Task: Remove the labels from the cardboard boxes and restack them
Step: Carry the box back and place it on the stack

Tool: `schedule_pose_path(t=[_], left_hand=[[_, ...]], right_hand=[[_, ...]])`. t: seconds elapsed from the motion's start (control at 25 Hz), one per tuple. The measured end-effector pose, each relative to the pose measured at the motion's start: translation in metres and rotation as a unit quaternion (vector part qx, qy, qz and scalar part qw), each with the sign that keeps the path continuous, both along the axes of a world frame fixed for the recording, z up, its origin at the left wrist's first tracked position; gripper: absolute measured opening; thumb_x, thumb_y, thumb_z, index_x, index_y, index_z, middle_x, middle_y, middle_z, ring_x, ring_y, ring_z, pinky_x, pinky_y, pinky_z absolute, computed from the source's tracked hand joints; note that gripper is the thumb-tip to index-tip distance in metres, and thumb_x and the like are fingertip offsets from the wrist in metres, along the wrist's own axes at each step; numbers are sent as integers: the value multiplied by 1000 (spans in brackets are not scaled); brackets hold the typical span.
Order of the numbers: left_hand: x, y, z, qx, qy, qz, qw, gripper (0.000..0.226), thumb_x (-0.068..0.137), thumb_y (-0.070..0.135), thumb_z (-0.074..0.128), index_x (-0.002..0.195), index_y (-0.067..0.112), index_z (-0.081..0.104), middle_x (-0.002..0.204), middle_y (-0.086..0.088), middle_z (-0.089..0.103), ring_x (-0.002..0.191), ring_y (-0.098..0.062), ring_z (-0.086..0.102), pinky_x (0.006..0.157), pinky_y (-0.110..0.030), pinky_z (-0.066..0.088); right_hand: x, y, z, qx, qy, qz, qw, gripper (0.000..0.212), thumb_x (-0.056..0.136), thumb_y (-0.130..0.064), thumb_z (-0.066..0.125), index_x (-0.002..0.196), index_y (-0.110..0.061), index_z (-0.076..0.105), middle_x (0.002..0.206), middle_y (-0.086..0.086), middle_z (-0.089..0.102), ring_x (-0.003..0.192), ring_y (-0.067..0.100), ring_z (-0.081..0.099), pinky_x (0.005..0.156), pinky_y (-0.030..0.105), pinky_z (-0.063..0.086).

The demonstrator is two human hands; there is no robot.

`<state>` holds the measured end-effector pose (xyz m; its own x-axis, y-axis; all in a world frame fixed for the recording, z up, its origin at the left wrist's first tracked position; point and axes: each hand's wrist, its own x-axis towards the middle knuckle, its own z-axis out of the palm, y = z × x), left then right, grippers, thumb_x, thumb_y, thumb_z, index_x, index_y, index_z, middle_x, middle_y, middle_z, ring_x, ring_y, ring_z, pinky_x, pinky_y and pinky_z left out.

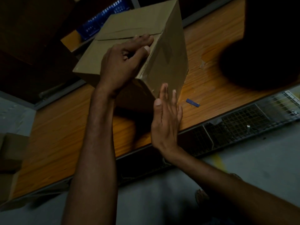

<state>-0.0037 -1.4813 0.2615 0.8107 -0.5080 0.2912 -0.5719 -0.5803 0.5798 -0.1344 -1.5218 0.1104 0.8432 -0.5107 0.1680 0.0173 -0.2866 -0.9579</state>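
The left hand (pixel 125 60) lies on the top of the cardboard box (pixel 129 26), at the edge where the top meets the side that faces right. Its fingers (pixel 142 40) are curled over that edge and the thumb tip presses against it from below. Whether a strip of tape or a label is pinched between them cannot be told in the dim light. The right hand (pixel 165 114) is flat, its fingers straight and close together. It holds nothing, and its fingertips touch the lower near corner of the same side.

The box is plain brown with no print showing. Its top flaps are shut, with a seam running across them. A darker patch (pixel 166 53) shows on the right-facing side, and glossy remnants of tape run along the edge under the left hand. It is the one box on the desk (pixel 65 127), standing near the far edge, about midway along.

One small flat blue piece (pixel 192 102) lies on the desk just right of the box, near the near edge. A pale scrap (pixel 203 64) sticks to the wood further back. One large dark shape (pixel 267 46) covers the desk's right end. More cardboard (pixel 11 151) lies on the floor by the left end; how many pieces cannot be told.
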Motion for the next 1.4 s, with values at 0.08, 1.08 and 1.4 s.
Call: schedule_pose_path(t=[0.08, 1.08, 1.4], left_hand=[[-2, 2, 0, -1, 3, -6, 1000, 37, 95, 45, 59, 131, 37, 66, 140, 19, 61, 139, 3, 45, 119, -41, 39], [-9, 7, 35, 25, 94, -5, 995, 36, 91, 29, 73, 124, 14, 69, 135, 6, 65, 135, -1, 52, 112, -20, 42], [-52, 31, 37, -44, 162, 157, 973, 36, 96, 31, 68, 131, 36, 66, 134, 29, 60, 124, 21, 46, 95, -19, 44]], right_hand=[[-1, 1, 2, 10, -5, 1, 1000, 67, 106, -61, 6, 166, -31, 8, 173, -15, 7, 160, 6, -7, 128, 54, -1], [-16, -79, 11, -131, -176, 168, 961, 39, 108, -30, 46, 139, -16, 65, 140, -3, 65, 133, 16, 53, 100, 50, 44], [110, -158, 119, -343, -242, 110, 901, 38, 105, -40, 51, 131, -19, 69, 139, 2, 64, 133, 25, 49, 104, 42, 37]])
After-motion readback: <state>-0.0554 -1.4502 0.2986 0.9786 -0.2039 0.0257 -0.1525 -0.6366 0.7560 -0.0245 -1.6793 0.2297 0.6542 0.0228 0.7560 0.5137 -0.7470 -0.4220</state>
